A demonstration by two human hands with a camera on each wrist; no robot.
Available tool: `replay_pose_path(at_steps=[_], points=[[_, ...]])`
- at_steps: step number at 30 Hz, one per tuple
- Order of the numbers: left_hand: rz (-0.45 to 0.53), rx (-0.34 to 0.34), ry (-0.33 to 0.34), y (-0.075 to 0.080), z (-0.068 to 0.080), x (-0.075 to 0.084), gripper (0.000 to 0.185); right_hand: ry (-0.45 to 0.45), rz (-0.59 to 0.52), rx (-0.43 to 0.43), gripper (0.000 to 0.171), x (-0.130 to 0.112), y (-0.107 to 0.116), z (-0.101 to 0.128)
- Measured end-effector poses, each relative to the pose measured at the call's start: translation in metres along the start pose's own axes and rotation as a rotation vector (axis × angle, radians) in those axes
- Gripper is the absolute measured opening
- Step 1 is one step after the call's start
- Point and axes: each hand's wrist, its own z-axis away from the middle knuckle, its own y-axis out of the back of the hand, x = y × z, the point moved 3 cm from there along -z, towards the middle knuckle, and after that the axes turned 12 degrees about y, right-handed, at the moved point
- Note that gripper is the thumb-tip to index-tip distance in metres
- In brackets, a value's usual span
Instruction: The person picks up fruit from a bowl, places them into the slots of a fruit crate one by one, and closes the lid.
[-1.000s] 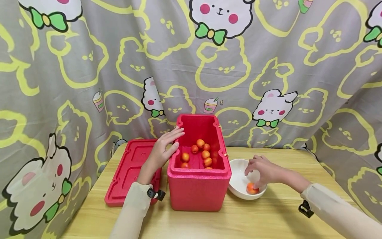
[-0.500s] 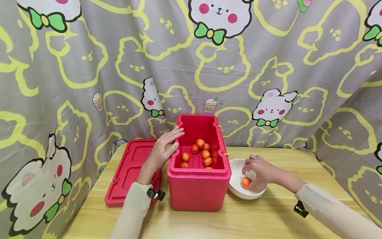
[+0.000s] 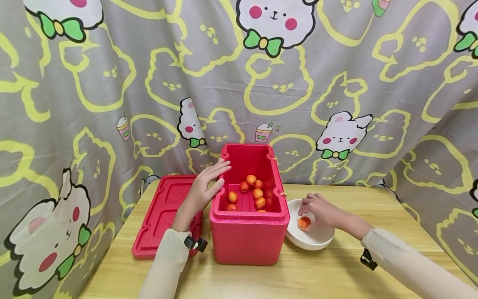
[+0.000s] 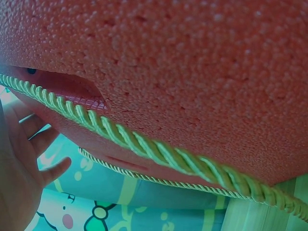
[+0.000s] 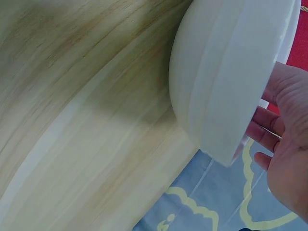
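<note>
A red foam box (image 3: 248, 241) stands uncovered, with several small orange-red fruits (image 3: 257, 193) on its floor. My left hand (image 3: 201, 187) rests at the box's left rim, fingers extended and holding nothing. In the left wrist view that hand (image 4: 21, 159) shows beside the red wall and its twisted cord (image 4: 144, 144). To the right of the box is a white bowl (image 3: 310, 243). My right hand (image 3: 323, 211) reaches into it, thumb and fingers curled around one orange-red fruit (image 3: 304, 224). The bowl's wall (image 5: 216, 77) hides that fruit in the right wrist view.
The red lid (image 3: 149, 232) lies flat on the wooden table (image 3: 317, 278), left of the box. A patterned curtain (image 3: 224, 83) hangs close behind the table and along its sides.
My right hand has shifted left inside the bowl, and the fruit has moved left and slightly back with it. The left hand has stayed at the box rim.
</note>
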Motion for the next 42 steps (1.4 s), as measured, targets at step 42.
replay_pose_path(at_steps=[42], points=[[0.01,0.008,-0.009,0.0,0.0,0.003,0.048,-0.018,-0.006,0.12,0.028,0.003,0.016,-0.013]])
